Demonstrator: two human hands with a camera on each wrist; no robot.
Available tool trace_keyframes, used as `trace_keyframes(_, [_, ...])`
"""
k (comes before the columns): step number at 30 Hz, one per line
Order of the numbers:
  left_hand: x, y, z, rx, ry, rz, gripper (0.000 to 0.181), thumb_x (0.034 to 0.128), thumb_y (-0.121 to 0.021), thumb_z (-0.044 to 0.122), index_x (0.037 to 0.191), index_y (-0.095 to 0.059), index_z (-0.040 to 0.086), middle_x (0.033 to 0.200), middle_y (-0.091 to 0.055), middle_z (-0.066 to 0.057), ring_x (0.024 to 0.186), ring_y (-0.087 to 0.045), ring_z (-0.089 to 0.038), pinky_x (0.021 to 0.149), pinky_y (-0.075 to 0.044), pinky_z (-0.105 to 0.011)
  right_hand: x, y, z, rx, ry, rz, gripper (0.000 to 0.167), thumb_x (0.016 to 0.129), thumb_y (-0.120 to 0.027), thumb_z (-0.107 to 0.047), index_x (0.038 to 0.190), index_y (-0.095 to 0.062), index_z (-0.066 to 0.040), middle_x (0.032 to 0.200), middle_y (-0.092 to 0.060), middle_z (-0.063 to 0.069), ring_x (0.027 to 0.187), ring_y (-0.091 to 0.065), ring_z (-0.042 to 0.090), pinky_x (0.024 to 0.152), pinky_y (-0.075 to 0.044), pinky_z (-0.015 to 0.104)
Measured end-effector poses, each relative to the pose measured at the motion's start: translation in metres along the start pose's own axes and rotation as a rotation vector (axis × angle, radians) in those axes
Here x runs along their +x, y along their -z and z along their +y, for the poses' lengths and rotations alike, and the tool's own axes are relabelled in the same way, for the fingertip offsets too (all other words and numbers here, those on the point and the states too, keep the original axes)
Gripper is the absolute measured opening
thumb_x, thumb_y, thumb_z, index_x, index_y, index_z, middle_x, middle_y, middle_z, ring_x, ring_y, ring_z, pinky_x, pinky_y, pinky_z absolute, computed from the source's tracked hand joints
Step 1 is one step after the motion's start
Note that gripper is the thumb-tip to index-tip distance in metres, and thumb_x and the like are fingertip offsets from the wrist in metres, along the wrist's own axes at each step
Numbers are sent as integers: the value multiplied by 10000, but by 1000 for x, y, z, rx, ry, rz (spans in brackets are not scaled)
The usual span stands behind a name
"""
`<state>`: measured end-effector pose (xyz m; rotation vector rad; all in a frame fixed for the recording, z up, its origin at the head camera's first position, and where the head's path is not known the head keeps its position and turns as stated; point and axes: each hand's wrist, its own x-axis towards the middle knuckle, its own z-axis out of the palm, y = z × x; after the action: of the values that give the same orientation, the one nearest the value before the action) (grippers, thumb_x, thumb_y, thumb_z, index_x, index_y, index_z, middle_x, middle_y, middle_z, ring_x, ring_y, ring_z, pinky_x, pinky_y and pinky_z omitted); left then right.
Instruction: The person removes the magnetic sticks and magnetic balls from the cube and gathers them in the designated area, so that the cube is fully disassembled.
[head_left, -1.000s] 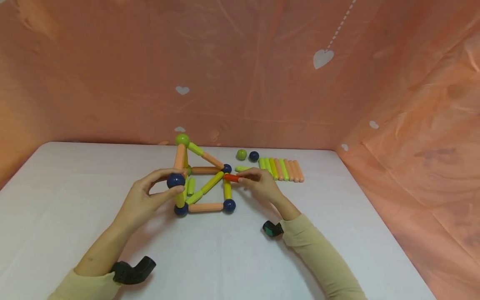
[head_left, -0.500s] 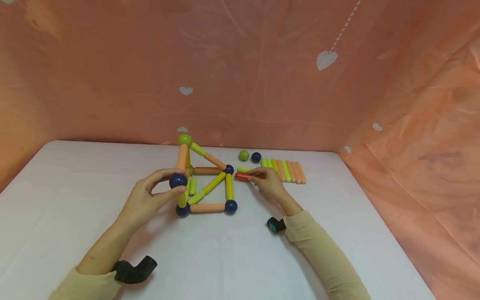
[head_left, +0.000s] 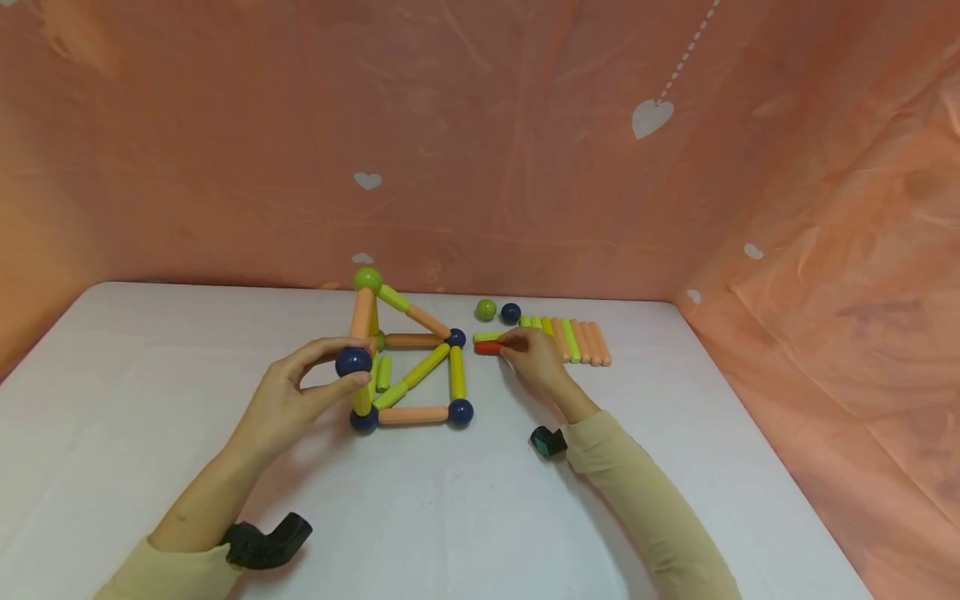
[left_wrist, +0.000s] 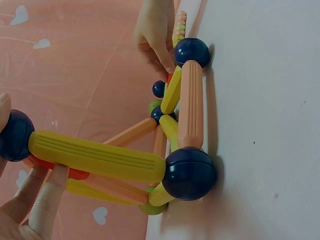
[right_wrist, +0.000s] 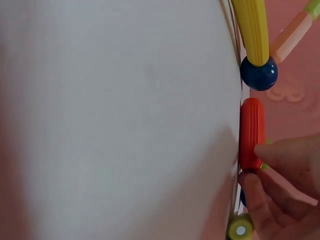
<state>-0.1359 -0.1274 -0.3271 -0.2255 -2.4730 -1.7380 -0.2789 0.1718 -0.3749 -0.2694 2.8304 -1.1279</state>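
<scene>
A frame of magnetic building sticks and balls stands on the table, with a green ball on top. My left hand holds its raised blue ball between thumb and fingers. A yellow stick runs from that ball down to a lower blue ball; another red stick shows partly behind it. Right of the frame, my right hand pinches one end of a red stick low at the tabletop. That stick lies beside a light green stick and apart from the frame's blue ball.
Behind the right hand are a loose green ball and a blue ball. A row of sticks in green, yellow and peach lies to the right. A loose green stick lies inside the frame's base. An orange cloth hangs behind the table.
My right hand has carried the red stick away from the frame's right side, rightward and slightly back, to beside the light green stick. My left hand keeps its hold on the blue ball.
</scene>
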Motion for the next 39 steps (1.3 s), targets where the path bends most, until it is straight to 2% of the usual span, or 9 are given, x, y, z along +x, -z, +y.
trace_keyframes(6, [-1, 1, 0, 2, 7, -3, 418, 899, -667, 348, 1272, -598, 173, 1275, -590, -37, 1257, -433, -170, 1039, -334, -581, -3, -3, -9, 47, 16, 51, 204, 906, -643, -99, 1095, -680, -32, 1082, -664, 129, 918, -594, 238, 735, -510, 284])
trace_keyframes(9, [-1, 1, 0, 0, 13, -4, 423, 900, -665, 355, 1276, -596, 173, 1282, -582, -39, 1264, -427, -183, 1034, -343, -582, -9, -10, -21, 110, 80, 55, 185, 884, -674, -111, 1049, -703, -31, 1047, -686, 118, 908, -620, 233, 771, -523, 297])
trace_keyframes(12, [-1, 1, 1, -1, 18, -5, 435, 897, -669, 356, 1279, -592, 162, 1287, -574, -47, 1278, -419, -213, 1037, -343, -584, -13, -19, -34, 172, 155, 13, 186, 866, -698, -121, 1025, -717, -26, 1008, -706, 113, 884, -634, 208, 776, -518, 268])
trace_keyframes(16, [0, 1, 0, -5, 18, -4, 447, 894, -676, 345, 1282, -588, 141, 1294, -568, -63, 1296, -411, -228, 1040, -343, -586, -15, -31, -49, 260, 204, -62, 193, 863, -702, -124, 1023, -720, -19, 982, -703, 125, 866, -622, 174, 751, -498, 216])
trace_keyframes(23, [1, -1, 0, -1, 30, -11, 456, 894, -669, 368, 1289, -583, 156, 1313, -554, -59, 1321, -390, -243, 1038, -331, -615, -16, -48, -68, 377, 163, -145, 234, 876, -703, -149, 1071, -708, -20, 1058, -685, 125, 810, -601, 127, 695, -489, 199])
trace_keyframes(27, [1, -1, -1, -8, 10, -10, 429, 898, -670, 344, 1278, -590, 159, 1297, -572, -58, 1308, -413, -232, 1027, -371, -577, -13, -58, -74, 348, 169, -170, 241, 871, -712, -164, 1071, -716, -31, 1101, -684, 103, 864, -624, 147, 735, -503, 208])
trace_keyframes(31, [1, -2, -3, -7, 4, -5, 417, 902, -666, 341, 1275, -594, 168, 1295, -570, -44, 1286, -429, -201, 996, -426, -513, -9, -67, -80, 242, 229, -217, 254, 866, -717, -169, 1086, -715, -40, 1133, -689, 89, 951, -641, 172, 800, -505, 202])
trace_keyframes(35, [2, -2, -3, 14, -2, 2, 407, 908, -660, 328, 1277, -596, 170, 1287, -570, -17, 1241, -454, -115, 947, -477, -338, -8, -73, -86, 154, 266, -252, 272, 864, -714, -152, 1115, -707, -47, 1138, -693, 94, 936, -642, 183, 766, -503, 184])
trace_keyframes(39, [2, -2, -3, 16, -12, 1, 408, 912, -657, 318, 1281, -595, 156, 1282, -570, -15, 1212, -462, -62, 866, -490, -185, -8, -76, -92, 89, 265, -262, 291, 861, -714, -135, 1137, -698, -45, 1165, -683, 101, 964, -649, 210, 770, -512, 190])
